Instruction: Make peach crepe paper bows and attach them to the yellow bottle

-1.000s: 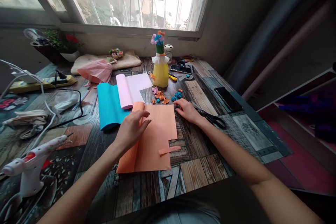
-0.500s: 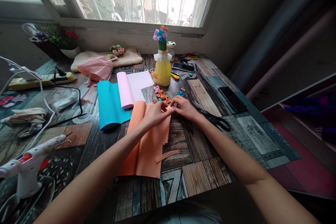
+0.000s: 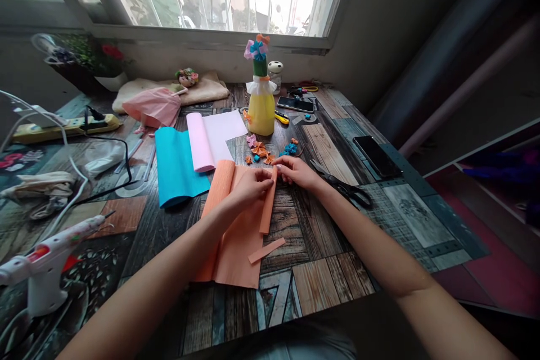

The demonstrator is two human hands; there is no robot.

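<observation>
My left hand (image 3: pixel 248 187) and right hand (image 3: pixel 297 171) pinched fingers on the orange crepe paper's (image 3: pixel 236 236) folded edge; the yellow bottle (image 3: pixel 261 113) held paper flowers (image 3: pixel 256 49).

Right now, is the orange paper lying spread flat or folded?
Folded along its right edge: both hands hold a narrow flap of the orange paper turned over.

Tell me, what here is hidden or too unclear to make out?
All in the head view:
- Left hand: its fingertips are curled over the orange crepe paper, so the grip is hidden.
- Right hand: its fingertips meet the paper's edge; the pinch is too small to judge.
- Scissors: the blades are partly behind the right wrist.
- Glue gun: cut off by the left edge.
- Small paper flowers: too small for detail.
</observation>
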